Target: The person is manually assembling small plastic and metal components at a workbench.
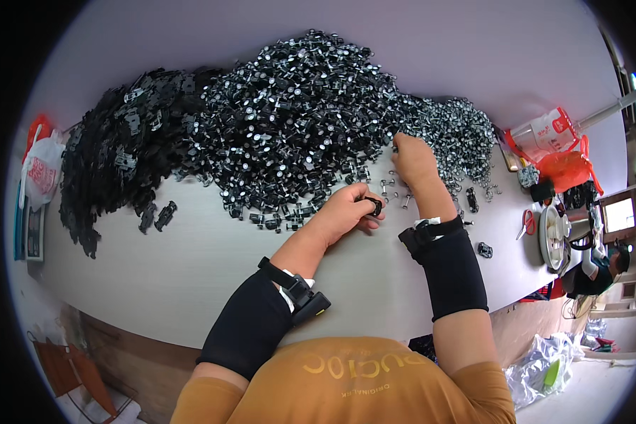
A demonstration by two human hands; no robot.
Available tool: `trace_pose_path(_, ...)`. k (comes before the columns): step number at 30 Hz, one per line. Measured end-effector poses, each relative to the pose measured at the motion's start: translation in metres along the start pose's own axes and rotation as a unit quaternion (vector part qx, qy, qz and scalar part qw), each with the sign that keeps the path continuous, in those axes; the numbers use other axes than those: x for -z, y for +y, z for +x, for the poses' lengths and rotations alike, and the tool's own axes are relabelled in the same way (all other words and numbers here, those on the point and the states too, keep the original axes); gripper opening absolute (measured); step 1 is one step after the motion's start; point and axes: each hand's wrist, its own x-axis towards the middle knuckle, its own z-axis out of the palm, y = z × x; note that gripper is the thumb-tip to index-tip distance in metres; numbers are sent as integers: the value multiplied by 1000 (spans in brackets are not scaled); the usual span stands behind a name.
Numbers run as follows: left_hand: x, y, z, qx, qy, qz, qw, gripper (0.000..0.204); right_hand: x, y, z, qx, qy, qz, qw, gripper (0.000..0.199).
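Near the middle of the table, my left hand is closed around a small black toy car base, its fingers partly covering it. Farther forward, my right hand pinches at the edge of the heaped parts; what lies between its fingertips is too small to make out. Beside that hand, on the right, spreads a heap of small wheel axles with silvery ends. A larger heap of black and silver wheel pieces rises in front of my hands. Flat black toy car bases are piled at the left.
Two loose car bases lie before the left pile, and a small black car piece is right of my right forearm. Red-handled scissors, a white dish and an orange plastic bag occupy the right edge. Another person is beyond.
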Motion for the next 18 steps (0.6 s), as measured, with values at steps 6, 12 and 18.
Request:
trace_pose_path(6, 3, 7, -4, 5, 36, -37, 999, 11, 40, -13, -27, -91, -16, 267, 959, 16)
trace_pose_path(12, 1, 7, -4, 28, 38, -69, 996, 19, 28, -15, -128, -83, -86, 414, 903, 18)
trace_pose_path(18, -4, 16, -10, 25, 42, -53, 997, 24, 30, -7, -151, -12, -50, 270, 961, 19)
